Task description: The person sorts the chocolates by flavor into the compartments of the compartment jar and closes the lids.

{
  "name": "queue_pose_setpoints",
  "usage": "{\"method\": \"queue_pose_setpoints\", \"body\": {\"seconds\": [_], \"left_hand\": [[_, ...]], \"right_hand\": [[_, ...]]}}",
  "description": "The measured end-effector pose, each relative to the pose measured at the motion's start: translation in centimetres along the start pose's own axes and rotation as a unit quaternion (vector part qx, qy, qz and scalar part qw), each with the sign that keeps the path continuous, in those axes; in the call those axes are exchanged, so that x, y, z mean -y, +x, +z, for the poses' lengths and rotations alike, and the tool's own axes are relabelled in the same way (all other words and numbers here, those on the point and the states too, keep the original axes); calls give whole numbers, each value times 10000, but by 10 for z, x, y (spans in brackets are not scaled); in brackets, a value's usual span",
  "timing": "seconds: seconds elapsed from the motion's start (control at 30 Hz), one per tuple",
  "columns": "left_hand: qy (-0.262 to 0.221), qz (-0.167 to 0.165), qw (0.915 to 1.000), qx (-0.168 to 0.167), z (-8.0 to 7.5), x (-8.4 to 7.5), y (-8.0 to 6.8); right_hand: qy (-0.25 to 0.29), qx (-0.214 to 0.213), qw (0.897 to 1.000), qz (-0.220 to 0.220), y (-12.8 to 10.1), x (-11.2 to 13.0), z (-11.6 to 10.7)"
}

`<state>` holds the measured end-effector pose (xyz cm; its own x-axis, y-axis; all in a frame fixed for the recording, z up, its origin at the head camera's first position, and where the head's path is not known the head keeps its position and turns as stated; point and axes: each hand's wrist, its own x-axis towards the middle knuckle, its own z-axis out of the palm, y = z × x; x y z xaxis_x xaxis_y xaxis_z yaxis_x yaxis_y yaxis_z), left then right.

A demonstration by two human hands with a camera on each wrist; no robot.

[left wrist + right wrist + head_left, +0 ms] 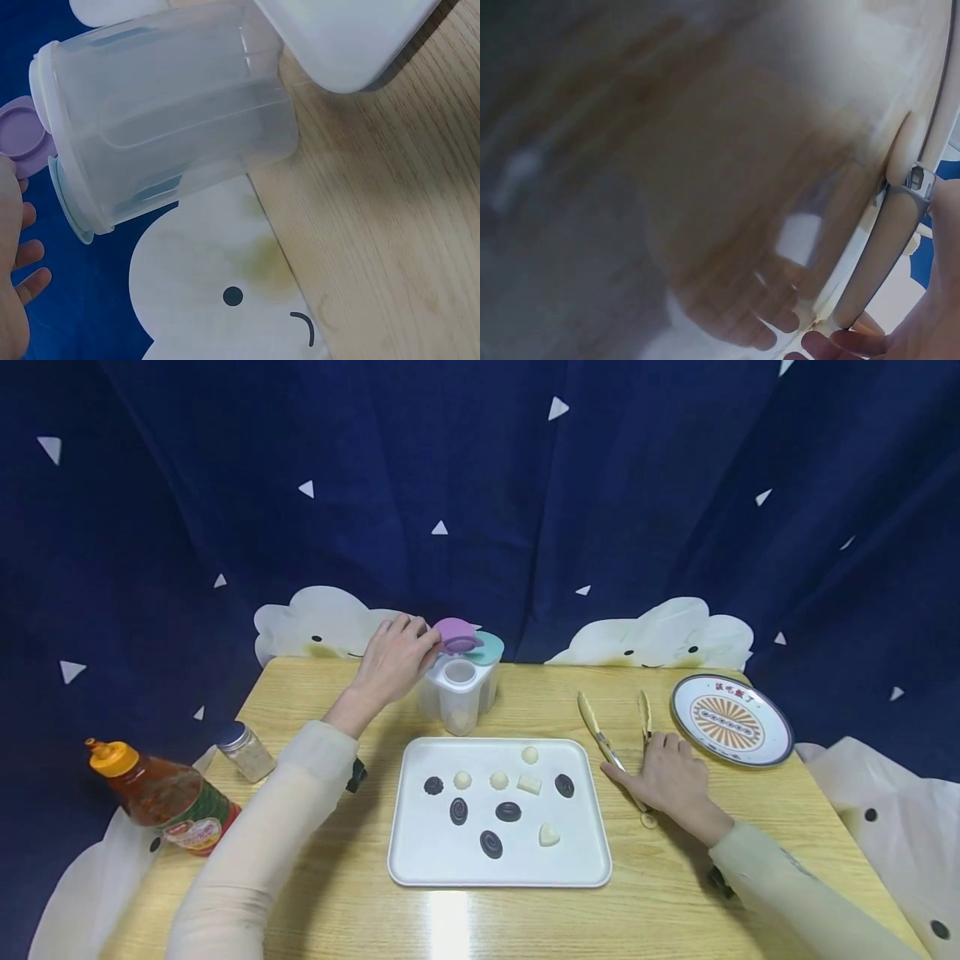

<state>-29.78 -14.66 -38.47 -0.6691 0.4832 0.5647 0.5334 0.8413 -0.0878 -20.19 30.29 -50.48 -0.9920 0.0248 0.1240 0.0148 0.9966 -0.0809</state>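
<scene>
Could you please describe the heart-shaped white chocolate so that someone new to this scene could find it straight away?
Start at the white tray in the middle of the wooden table, between the person's two arms. Look at its near right part, just right of the nearest dark oval chocolate. The heart-shaped white chocolate lies there; it is the only heart, the other pale pieces being round or blocky.

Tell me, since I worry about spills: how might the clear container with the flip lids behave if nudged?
The clear container looks like thin plastic and shows little inside, so it is probably light and slides easily on the smooth wooden table. It stands taller than wide, with its purple lid raised by the left hand, so a high push might tip it.
</scene>
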Motion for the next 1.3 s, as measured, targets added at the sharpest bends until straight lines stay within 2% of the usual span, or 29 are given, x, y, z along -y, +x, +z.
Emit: {"method": "queue_pose_setpoints", "body": {"seconds": [0.2,0.5,0.9,1.3], "left_hand": [[12,6,10000,-33,0,-1,0],[48,85,9999,-124,0,-2,-1],[33,-34,10000,-39,-1,2,1],[32,58,9999,-119,0,0,0]], "right_hand": [[23,170,9999,17,5,-2,-3],[106,194,9997,39,9,-10,-4],[141,347,9990,263,19,0,-9],[198,-206,9996,-24,20,-12,-24]]}}
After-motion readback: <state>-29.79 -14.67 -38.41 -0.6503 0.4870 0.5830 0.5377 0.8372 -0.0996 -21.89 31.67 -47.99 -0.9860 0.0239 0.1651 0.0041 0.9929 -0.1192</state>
